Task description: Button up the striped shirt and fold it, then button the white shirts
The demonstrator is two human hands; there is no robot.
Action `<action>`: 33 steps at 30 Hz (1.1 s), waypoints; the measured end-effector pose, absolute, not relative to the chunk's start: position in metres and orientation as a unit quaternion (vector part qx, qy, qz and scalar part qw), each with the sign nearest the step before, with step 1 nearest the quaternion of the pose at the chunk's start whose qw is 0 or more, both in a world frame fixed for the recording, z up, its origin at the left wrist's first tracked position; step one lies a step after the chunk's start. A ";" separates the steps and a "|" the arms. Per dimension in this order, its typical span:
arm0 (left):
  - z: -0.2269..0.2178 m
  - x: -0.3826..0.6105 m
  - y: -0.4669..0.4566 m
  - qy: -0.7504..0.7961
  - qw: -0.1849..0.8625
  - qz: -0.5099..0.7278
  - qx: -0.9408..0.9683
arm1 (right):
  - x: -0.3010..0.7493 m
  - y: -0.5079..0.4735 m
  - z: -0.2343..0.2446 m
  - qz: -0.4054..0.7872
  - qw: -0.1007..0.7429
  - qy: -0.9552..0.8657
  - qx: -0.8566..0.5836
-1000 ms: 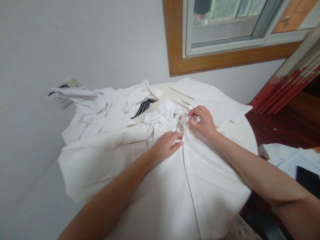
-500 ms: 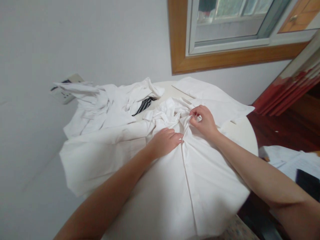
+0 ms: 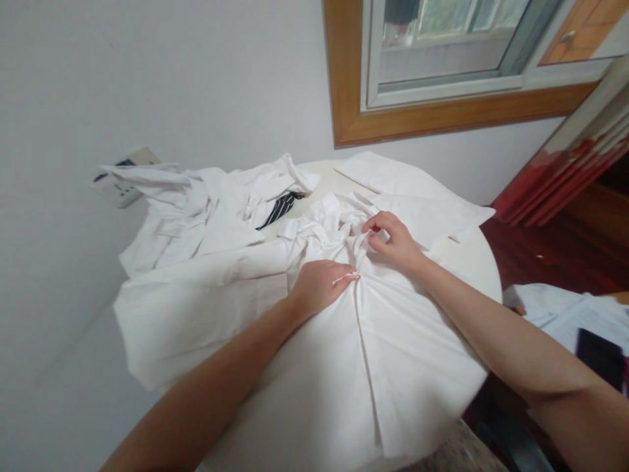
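Note:
A white shirt (image 3: 314,387) lies spread over a round cream table (image 3: 484,262), its front seam running toward me and its collar end bunched up. My left hand (image 3: 322,283) is closed on the shirt's front edge, thumb and fingers pinching the cloth near the middle. A little farther up and to the right, my right hand (image 3: 390,241) pinches a fold of the same shirt by the upper front. Creases fan out from where the fingers grip. Any button between the fingertips is too small to make out.
Another crumpled white garment (image 3: 196,210) lies at the left, near a wall socket (image 3: 120,190). A black striped cloth (image 3: 281,208) shows beside it. Papers (image 3: 580,318) and a dark flat object (image 3: 599,357) are at the right. A wood-framed window (image 3: 344,111) and red curtain (image 3: 545,177) stand behind.
My left hand has turned slightly, its thumb now on top of the cloth edge. The right hand still pinches the shirt, slightly lower. The view has shifted a little.

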State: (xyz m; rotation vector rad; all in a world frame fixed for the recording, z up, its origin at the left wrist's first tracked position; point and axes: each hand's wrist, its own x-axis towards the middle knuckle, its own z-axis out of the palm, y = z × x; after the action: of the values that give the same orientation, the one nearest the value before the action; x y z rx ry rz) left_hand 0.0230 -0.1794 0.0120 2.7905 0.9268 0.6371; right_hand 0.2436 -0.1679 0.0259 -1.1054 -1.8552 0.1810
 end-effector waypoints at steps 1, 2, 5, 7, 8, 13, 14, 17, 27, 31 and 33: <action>0.012 0.023 -0.179 0.303 0.069 0.214 0.926 | 0.244 -0.170 0.028 0.073 0.468 -0.762 -0.442; 0.011 0.023 -0.179 0.301 0.072 0.215 0.926 | 0.243 -0.173 0.030 0.070 0.465 -0.769 -0.433; 0.008 0.023 -0.176 0.303 0.101 0.222 0.921 | 0.239 -0.183 0.038 0.049 0.439 -0.801 -0.405; 0.006 0.022 -0.173 0.305 0.133 0.228 0.915 | 0.235 -0.187 0.040 0.043 0.402 -0.830 -0.383; 0.006 0.022 -0.172 0.309 0.149 0.230 0.911 | 0.234 -0.187 0.040 0.047 0.382 -0.845 -0.372; 0.010 0.021 -0.169 0.326 0.206 0.215 0.897 | 0.235 -0.179 0.034 0.131 0.277 -0.904 -0.297; 0.012 0.021 -0.169 0.327 0.218 0.210 0.895 | 0.237 -0.177 0.033 0.151 0.268 -0.908 -0.284; 0.017 0.021 -0.167 0.323 0.256 0.204 0.888 | 0.240 -0.177 0.034 0.206 0.260 -0.906 -0.263; 0.018 0.015 -0.155 0.225 0.402 0.206 0.863 | 0.247 -0.176 0.042 0.272 0.268 -0.877 -0.290; 0.016 0.018 -0.158 0.231 0.435 0.232 0.839 | 0.245 -0.175 0.038 0.268 0.274 -0.873 -0.302; 0.015 0.019 -0.160 0.241 0.442 0.244 0.829 | 0.245 -0.175 0.037 0.272 0.274 -0.870 -0.305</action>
State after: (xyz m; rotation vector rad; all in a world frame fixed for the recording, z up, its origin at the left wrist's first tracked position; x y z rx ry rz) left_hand 0.0192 -0.1598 0.0152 2.0561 0.5982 0.6060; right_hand 0.2449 -0.1752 0.0366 -0.8204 -2.3400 0.7326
